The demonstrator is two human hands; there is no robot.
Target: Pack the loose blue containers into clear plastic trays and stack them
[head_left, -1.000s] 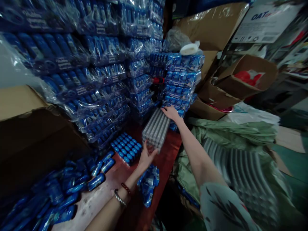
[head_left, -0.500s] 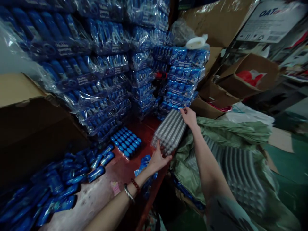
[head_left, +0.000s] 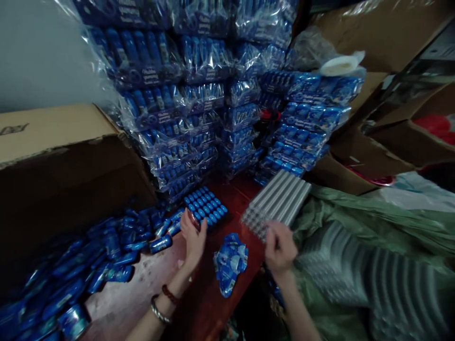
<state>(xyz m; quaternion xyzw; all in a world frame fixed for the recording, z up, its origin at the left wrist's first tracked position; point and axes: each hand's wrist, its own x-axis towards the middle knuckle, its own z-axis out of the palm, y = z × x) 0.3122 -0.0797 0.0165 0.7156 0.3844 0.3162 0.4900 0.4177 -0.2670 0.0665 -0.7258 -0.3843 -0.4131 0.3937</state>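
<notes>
The ribbed grey stack (head_left: pixel 280 196) lies on the red table (head_left: pixel 254 244), long axis slanting, knobbly end toward you and leftward, the other far right. Your left hand (head_left: pixel 194 239) spreads wide near the blue bottles (head_left: pixel 206 207); your right hand (head_left: pixel 280 248) curls at the stack's near end, too blurred to tell its hold.

On the film-wrapped blue packs (head_left: pixel 151 52) stacked at the back, pale lettering (head_left: pixel 151 75) runs across the front in short lines, the upper word beginning with H and perhaps "Hubba", the lower one seemingly "yummy", both too soft to be certain. The lower stack (head_left: pixel 309 113) to the right bears similar pale print, too small to read. A dark mark (head_left: pixel 14 129) on the flap of the left cardboard box (head_left: pixel 60 123) and the fine print on the loose blue cylinders (head_left: pixel 160 244) are also illegible.
</notes>
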